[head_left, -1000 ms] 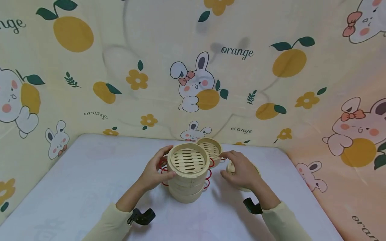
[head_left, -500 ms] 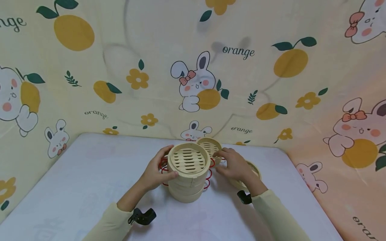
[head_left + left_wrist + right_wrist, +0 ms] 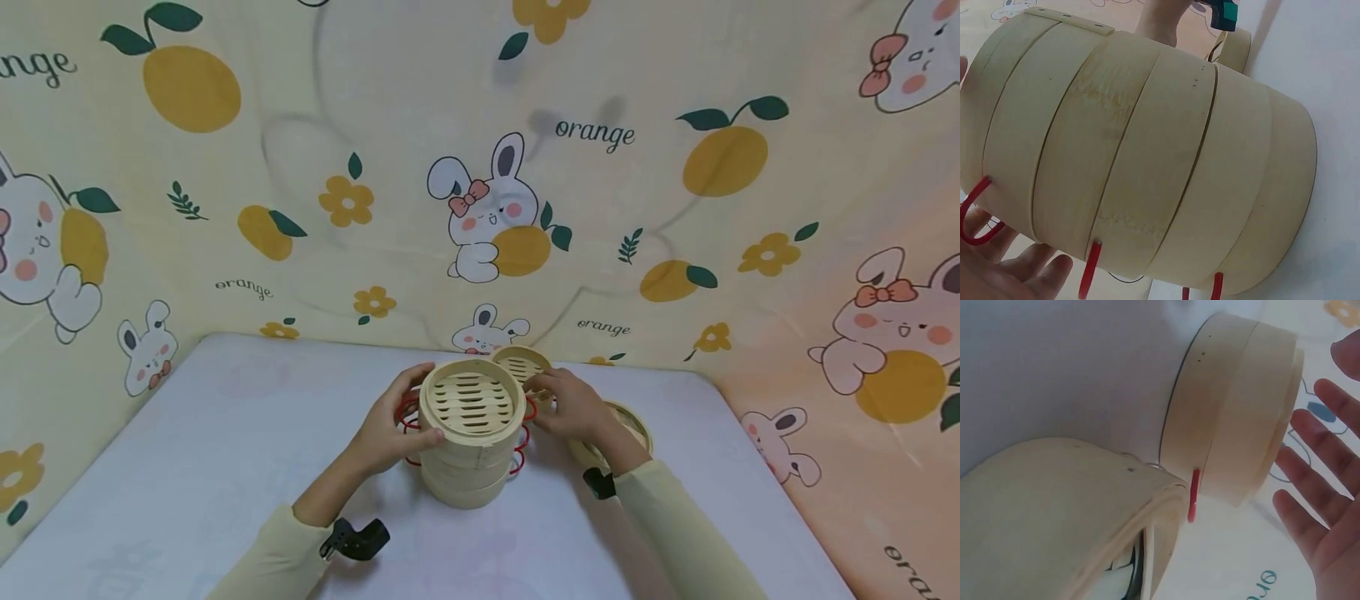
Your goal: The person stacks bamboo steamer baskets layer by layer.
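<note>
A stack of round bamboo steamers (image 3: 465,458) with red loop handles stands upright on the table, its slatted top tier facing up. My left hand (image 3: 386,421) grips the stack's upper left side, thumb at the front and fingers round the back. In the left wrist view its fingers (image 3: 1038,269) lie beside a red loop. Behind the stack is a smaller-looking single steamer (image 3: 1229,412) with one red loop showing. My right hand (image 3: 570,408) reaches over beside it. Seen from the right wrist, the spread fingers (image 3: 1325,447) are right at that steamer's rim.
Another round bamboo piece (image 3: 633,421) sits on the right, partly hidden under my right forearm. A white table (image 3: 225,467) bears everything. Behind it hangs a cloth (image 3: 375,108) printed with rabbits and oranges.
My right hand has moved left, away from the bamboo piece on the right, toward the rear steamer and the stack. My left hand keeps its hold on the stack.
</note>
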A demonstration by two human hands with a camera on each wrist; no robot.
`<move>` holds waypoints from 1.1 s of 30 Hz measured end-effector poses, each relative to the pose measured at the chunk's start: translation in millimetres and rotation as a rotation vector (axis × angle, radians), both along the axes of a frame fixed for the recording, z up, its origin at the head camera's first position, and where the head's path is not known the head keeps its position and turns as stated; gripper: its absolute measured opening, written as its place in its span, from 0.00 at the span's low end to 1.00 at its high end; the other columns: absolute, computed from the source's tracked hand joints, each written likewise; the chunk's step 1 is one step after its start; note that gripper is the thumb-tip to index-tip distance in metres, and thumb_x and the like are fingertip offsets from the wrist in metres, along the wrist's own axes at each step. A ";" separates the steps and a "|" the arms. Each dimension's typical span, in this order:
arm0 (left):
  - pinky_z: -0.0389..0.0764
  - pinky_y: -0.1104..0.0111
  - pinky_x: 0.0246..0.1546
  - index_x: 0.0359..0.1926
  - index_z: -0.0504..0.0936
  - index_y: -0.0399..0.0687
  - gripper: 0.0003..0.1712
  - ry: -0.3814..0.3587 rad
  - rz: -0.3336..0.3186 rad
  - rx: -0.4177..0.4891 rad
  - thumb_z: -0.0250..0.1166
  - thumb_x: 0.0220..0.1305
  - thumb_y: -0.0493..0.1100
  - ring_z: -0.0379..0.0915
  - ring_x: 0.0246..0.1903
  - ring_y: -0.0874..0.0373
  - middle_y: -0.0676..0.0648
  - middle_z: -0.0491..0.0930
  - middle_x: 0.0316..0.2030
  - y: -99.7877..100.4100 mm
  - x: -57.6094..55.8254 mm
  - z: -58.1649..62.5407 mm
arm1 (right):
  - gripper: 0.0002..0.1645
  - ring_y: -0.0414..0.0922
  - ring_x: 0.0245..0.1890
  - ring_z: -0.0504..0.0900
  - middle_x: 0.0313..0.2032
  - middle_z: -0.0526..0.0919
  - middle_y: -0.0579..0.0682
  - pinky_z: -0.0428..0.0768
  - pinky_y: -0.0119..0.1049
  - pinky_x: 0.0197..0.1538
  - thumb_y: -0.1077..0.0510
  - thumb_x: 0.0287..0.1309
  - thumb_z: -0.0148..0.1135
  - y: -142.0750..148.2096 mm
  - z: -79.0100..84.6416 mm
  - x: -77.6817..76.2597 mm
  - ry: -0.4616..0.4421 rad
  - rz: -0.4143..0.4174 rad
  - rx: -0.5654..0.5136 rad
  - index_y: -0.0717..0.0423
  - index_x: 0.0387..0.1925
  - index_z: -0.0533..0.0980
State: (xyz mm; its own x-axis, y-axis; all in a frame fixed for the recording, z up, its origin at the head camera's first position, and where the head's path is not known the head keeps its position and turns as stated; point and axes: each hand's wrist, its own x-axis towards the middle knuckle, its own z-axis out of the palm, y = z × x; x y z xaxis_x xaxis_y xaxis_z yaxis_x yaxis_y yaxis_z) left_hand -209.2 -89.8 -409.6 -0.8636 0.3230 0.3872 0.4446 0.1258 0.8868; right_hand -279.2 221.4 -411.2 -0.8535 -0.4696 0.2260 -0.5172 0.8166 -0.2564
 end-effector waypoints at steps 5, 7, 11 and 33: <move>0.71 0.48 0.60 0.70 0.59 0.48 0.50 -0.012 -0.010 0.003 0.74 0.47 0.44 0.66 0.63 0.40 0.40 0.64 0.67 0.2 0.0 1.3 | 0.20 0.47 0.48 0.78 0.43 0.82 0.44 0.79 0.48 0.49 0.51 0.45 0.70 -1.6 -2.0 -3.6 -0.014 -0.006 0.003 0.44 0.44 0.80; 0.72 0.48 0.59 0.70 0.59 0.48 0.51 -0.019 -0.010 0.003 0.75 0.46 0.43 0.68 0.62 0.40 0.39 0.64 0.67 0.4 -0.6 0.8 | 0.19 0.46 0.46 0.78 0.42 0.82 0.44 0.79 0.47 0.48 0.52 0.45 0.70 -2.0 -3.6 -5.7 -0.017 -0.006 -0.004 0.45 0.43 0.81; 0.73 0.48 0.58 0.70 0.59 0.47 0.52 -0.030 -0.005 -0.003 0.76 0.44 0.43 0.69 0.61 0.41 0.40 0.66 0.65 0.9 -2.8 -2.1 | 0.17 0.45 0.44 0.79 0.39 0.83 0.43 0.79 0.46 0.48 0.53 0.45 0.71 -1.6 -7.2 -9.6 -0.006 0.002 -0.011 0.46 0.41 0.82; 0.72 0.55 0.60 0.68 0.61 0.47 0.51 -0.038 -0.020 0.021 0.77 0.44 0.44 0.68 0.61 0.46 0.42 0.67 0.63 1.3 -7.9 -3.2 | 0.20 0.41 0.36 0.81 0.35 0.84 0.43 0.80 0.39 0.42 0.59 0.43 0.71 -6.7 -17.3 -22.7 0.062 0.088 0.013 0.49 0.43 0.82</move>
State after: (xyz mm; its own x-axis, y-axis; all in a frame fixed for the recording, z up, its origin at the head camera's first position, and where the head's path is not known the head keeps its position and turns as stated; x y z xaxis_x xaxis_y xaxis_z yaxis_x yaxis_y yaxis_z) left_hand -217.1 -88.5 -412.7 -0.8713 0.3321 0.3612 0.4129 0.0986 0.9054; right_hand -302.0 214.7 -428.5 -0.7935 -0.5452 0.2705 -0.6014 0.7704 -0.2115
